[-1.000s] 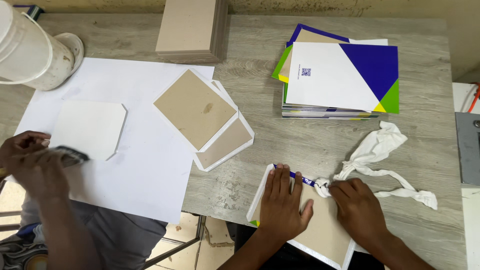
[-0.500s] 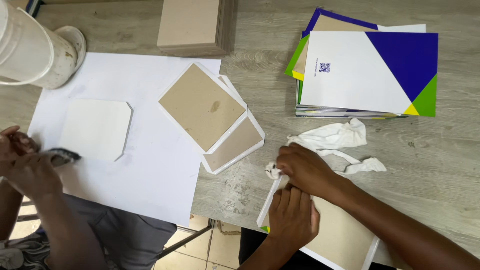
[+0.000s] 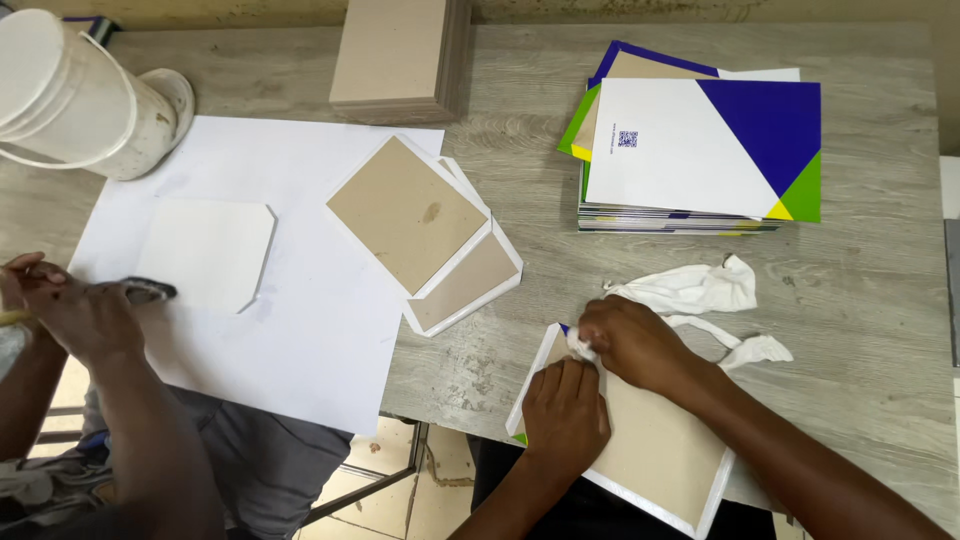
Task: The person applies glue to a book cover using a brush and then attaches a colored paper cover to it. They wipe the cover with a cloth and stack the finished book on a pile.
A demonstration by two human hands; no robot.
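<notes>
**Both hands on a cardboard-backed cover at the near table edge**

Right hand [image 3: 635,345]: fingers curled together, pinching a bunched end of the white cloth [image 3: 700,295] and pressing it onto the upper left corner of the cover board [image 3: 655,455]. The rest of the cloth trails away toward the right side of the table [image 3: 860,290].

Left hand [image 3: 565,405]: fingers together and extended, lying flat on the board just below the right hand, touching it.

Cover board: brown cardboard face up, white folded border around it, tilted, overhanging the near edge of the table.

Outward: two similar finished boards [image 3: 425,230] overlap near the table's centre, partly on a large white sheet [image 3: 300,330]. A stack of printed covers [image 3: 700,150], white with blue, green and yellow corners, sits toward the far right. A pile of plain brown boards [image 3: 400,55] lies at the far edge. A white bucket [image 3: 70,95] stands at the far left corner.

A co-worker's hands [image 3: 70,310] at the left near edge hold a dark brush [image 3: 145,290] beside a white cut-corner piece [image 3: 205,250] on the sheet.
</notes>
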